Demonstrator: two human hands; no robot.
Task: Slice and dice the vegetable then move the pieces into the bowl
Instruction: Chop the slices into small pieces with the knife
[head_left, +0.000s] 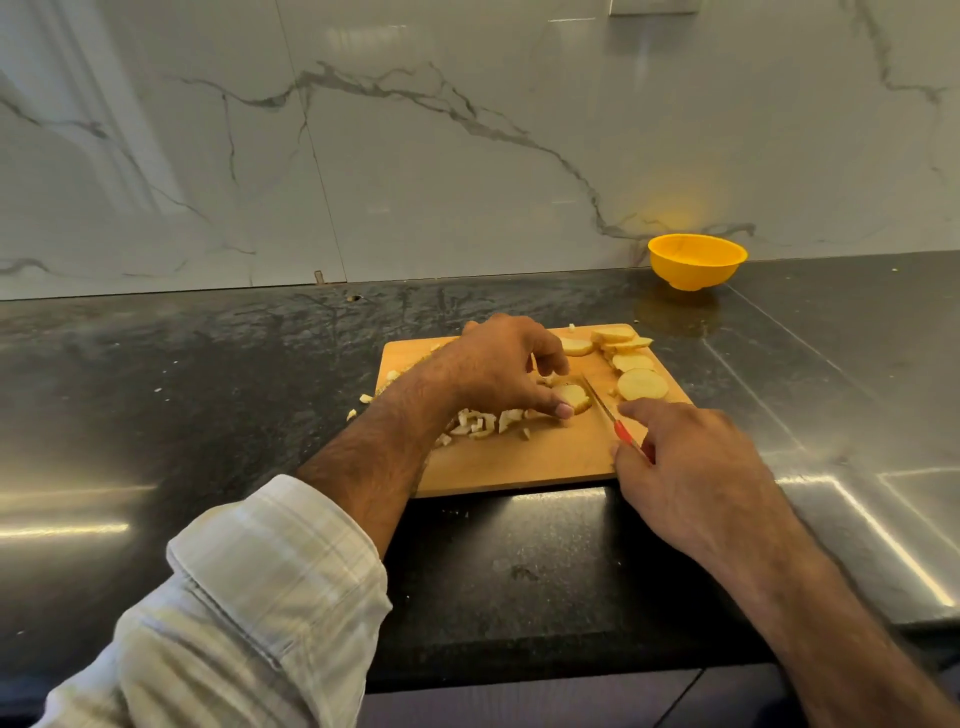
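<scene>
Fingertips (563, 410) of the left hand (498, 364) pin a pale round vegetable slice (571, 397) mid-way along the rectangular wooden cutting board (519, 462), just beside the blade. Right hand (691, 467) fingers curl around the red-handled knife (615, 423); a slip could nick that thumb. Diced bits (488, 421) near the counter's front edge could scatter, well apart from the yellow plastic bowl (696, 260).

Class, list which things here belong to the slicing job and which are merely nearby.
Job: knife, slices, diced pieces, cutting board, yellow bowl, left hand, right hand.
Nearby: counter, marble wall.
</scene>
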